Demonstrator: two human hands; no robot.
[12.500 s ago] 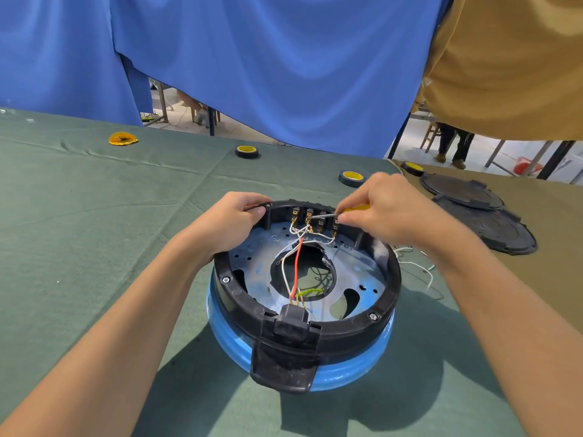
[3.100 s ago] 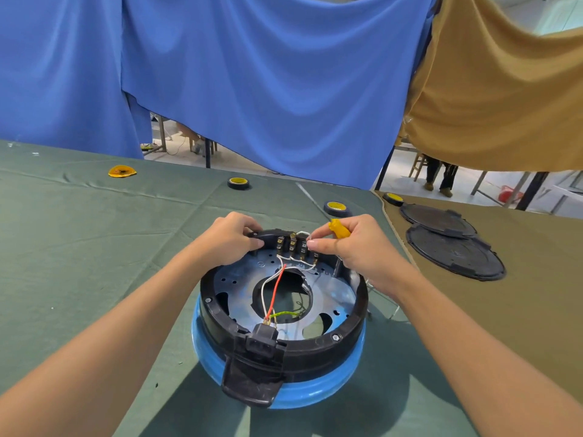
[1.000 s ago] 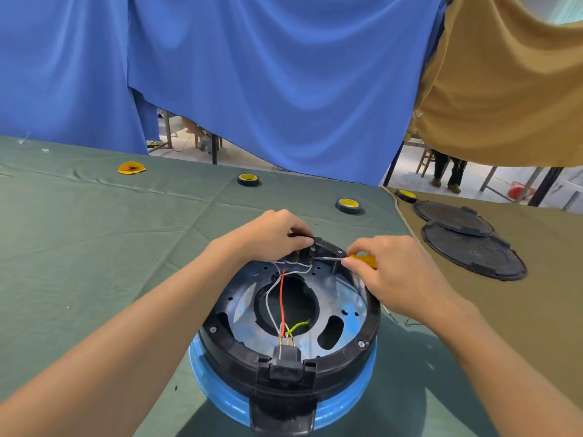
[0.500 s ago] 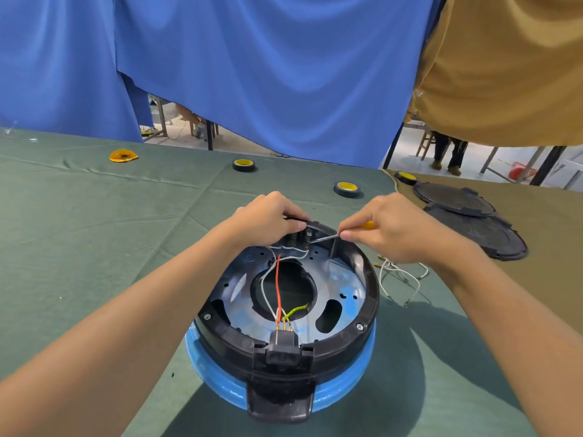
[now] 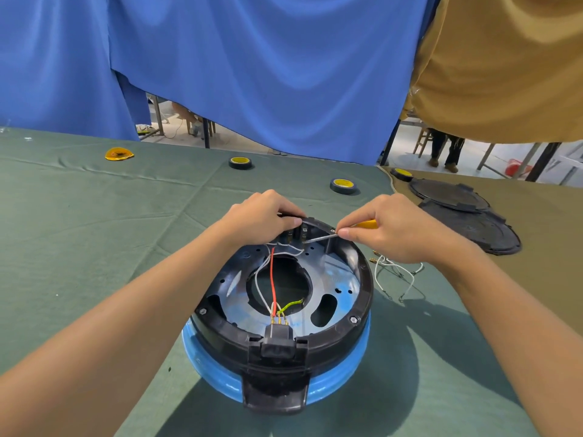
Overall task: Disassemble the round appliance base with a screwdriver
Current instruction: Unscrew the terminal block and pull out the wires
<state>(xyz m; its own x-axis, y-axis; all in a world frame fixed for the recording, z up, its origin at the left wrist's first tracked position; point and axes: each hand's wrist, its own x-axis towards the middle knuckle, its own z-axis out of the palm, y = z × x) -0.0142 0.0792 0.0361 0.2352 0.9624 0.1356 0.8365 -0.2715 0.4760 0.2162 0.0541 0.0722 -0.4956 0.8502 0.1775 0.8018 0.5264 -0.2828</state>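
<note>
Screwdriver (image 5: 325, 237) near-level, tip pointing left, pinched in right hand (image 5: 394, 231), left hand (image 5: 262, 219) gripping round base (image 5: 366, 279) rim

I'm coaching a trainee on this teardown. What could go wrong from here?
The screwdriver tip works close beside the left hand's thumb at the terminals; a slip could jab it.
The red wire and white wire run to that spot, so the tip might nick or snag them.
The round base rests on its curved blue shell, so hard pushing might rock it.
</note>
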